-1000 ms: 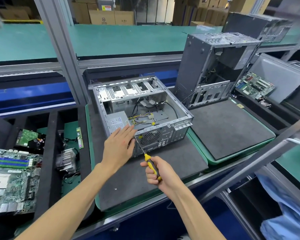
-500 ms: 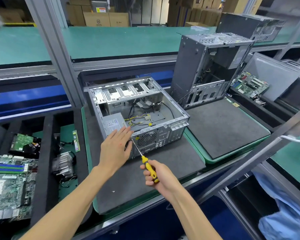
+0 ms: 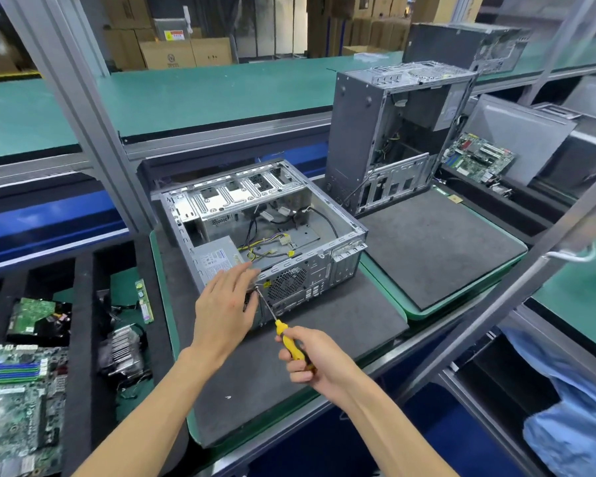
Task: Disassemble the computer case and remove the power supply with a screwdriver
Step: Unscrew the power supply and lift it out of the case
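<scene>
An open grey computer case (image 3: 324,215) lies on its side on a dark foam mat (image 3: 324,325). Its power supply (image 3: 217,258), a grey box with a label, sits in the near left corner with yellow and black cables running from it. My left hand (image 3: 226,304) lies flat with straight fingers against the case's rear panel and the power supply's top edge. My right hand (image 3: 310,361) grips a yellow-handled screwdriver (image 3: 288,340). The screwdriver's tip meets the rear panel just left of the fan grille (image 3: 288,284).
A second case (image 3: 393,132) stands upright behind a bare foam mat (image 3: 437,246) on the right. Motherboards (image 3: 18,407), a heatsink (image 3: 124,349) and a drive (image 3: 37,316) fill foam compartments on the left. A slanted metal frame post (image 3: 516,287) crosses the right side.
My hands and the screwdriver keep their places against the rear panel; only the camera view has shifted slightly.
</scene>
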`<state>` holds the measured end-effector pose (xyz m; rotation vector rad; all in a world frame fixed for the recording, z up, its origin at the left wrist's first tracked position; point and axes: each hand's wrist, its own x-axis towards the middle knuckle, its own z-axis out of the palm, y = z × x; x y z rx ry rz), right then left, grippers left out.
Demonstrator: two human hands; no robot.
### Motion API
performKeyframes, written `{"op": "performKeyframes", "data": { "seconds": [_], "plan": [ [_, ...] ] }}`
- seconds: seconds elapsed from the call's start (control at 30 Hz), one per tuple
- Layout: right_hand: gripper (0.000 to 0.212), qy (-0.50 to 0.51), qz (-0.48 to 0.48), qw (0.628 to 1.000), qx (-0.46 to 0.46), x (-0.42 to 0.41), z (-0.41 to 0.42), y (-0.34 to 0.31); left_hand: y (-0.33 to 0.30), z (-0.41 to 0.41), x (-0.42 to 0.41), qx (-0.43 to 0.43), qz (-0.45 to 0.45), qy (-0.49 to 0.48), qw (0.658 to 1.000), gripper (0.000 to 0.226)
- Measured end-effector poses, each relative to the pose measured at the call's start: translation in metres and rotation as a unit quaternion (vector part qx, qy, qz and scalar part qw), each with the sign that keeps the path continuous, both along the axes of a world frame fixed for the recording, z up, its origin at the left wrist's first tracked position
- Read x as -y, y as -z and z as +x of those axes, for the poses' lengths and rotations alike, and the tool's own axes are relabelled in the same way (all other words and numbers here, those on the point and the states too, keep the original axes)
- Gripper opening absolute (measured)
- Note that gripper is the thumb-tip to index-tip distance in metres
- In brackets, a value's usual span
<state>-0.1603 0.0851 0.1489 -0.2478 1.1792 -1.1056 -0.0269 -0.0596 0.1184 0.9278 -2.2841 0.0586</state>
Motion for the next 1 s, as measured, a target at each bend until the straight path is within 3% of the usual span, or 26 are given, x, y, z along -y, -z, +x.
{"op": "performKeyframes", "data": {
  "seconds": [0.17, 0.43, 0.63, 0.77, 0.9, 1.0],
  "plan": [
    [0.018, 0.010, -0.028, 1.000, -0.012, -0.003, -0.007, -0.001, -0.002, 0.005, 0.005, 0.000, -0.034, 0.048, 0.998, 0.010],
    [0.038, 0.027, 0.016, 1.000, -0.004, -0.001, -0.011, 0.002, -0.004, 0.003, 0.010, 0.016, -0.034, 0.068, 0.997, 0.018],
    [0.011, 0.005, 0.006, 1.000, -0.005, 0.000, 0.000, -0.002, -0.008, 0.002, 0.008, 0.007, -0.035, 0.074, 0.997, 0.007],
    [0.014, 0.001, 0.001, 0.999, -0.033, -0.001, -0.002, -0.005, -0.010, 0.002, 0.008, 0.016, -0.015, 0.063, 0.998, 0.020],
    [0.029, 0.002, 0.018, 1.000, 0.006, -0.003, -0.004, -0.008, -0.014, 0.006, 0.011, 0.036, -0.028, 0.091, 0.995, 0.020],
    [0.026, 0.006, 0.020, 1.000, 0.007, -0.004, -0.001, -0.013, -0.015, 0.007, 0.012, 0.035, -0.027, 0.099, 0.994, 0.020]
  ]
}}
